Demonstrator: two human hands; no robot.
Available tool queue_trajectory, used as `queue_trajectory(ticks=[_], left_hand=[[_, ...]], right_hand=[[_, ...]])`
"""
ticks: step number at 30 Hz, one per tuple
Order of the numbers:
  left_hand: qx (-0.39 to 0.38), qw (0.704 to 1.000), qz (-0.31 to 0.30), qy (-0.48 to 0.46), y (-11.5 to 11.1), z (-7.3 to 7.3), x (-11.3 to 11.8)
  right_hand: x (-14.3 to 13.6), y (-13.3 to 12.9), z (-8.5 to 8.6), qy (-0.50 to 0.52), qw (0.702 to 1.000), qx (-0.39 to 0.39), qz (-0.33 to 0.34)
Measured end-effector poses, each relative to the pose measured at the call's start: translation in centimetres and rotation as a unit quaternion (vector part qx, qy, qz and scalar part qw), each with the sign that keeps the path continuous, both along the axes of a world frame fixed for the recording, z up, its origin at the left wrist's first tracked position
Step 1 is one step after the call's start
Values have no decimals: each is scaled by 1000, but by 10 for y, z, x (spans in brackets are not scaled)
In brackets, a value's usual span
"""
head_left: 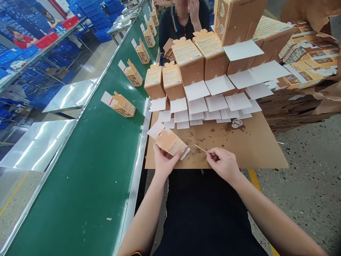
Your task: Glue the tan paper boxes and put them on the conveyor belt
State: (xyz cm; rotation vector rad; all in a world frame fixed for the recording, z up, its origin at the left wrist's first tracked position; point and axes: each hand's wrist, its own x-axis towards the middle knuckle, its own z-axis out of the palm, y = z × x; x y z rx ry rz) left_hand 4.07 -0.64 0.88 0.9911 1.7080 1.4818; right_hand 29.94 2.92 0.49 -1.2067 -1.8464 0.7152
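My left hand [165,161] grips a small printed carton [170,140] from below and the side. Its white lid flap stands open at the upper left, and a smaller flap sticks out at the lower right. In my right hand [222,161] a thin cotton swab [200,147] is pinched between thumb and fingers, its tip pointing left toward the carton but apart from it. Both hands are over the near edge of a brown cardboard sheet [255,142] marked with dark stains. A small clear round dish [237,123] rests on that sheet.
Stacked cartons [190,57] with white flaps [197,91] hanging toward me fill the far side. A green conveyor belt [98,153] on my left carries several open cartons [124,105]. Across the stack sits a person [183,21]. Flattened cartons [311,67] lie piled at right.
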Motion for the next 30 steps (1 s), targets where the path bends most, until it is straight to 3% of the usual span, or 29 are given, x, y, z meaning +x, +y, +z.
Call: queue_trajectory(ticks=[6, 10, 12, 15, 18, 20, 22, 25, 30], left_hand=[[-61, 985, -5, 159, -15, 0, 14], [-57, 986, -18, 155, -10, -1, 18], [-32, 991, -8, 131, -8, -1, 10], [23, 992, 78, 102, -11, 7, -36], [65, 973, 195, 106, -22, 21, -114], [50, 958, 264, 103, -30, 28, -163], [7, 947, 307, 93, -34, 30, -196], [-48, 942, 313, 114, -32, 21, -213], [-62, 945, 280, 155, -22, -4, -220]], right_hand=[[15, -10, 7, 21, 999, -20, -30], [14, -9, 12, 42, 999, -7, -24], [13, -8, 14, 48, 998, -17, -20], [20, -10, 14, 59, 997, -24, -43], [31, -12, 12, 70, 995, -7, -74], [36, -12, 12, 70, 994, 3, -80], [37, -9, 14, 69, 994, 7, -79], [32, -6, 17, 76, 994, 12, -78], [25, -6, 18, 75, 995, 24, -63]])
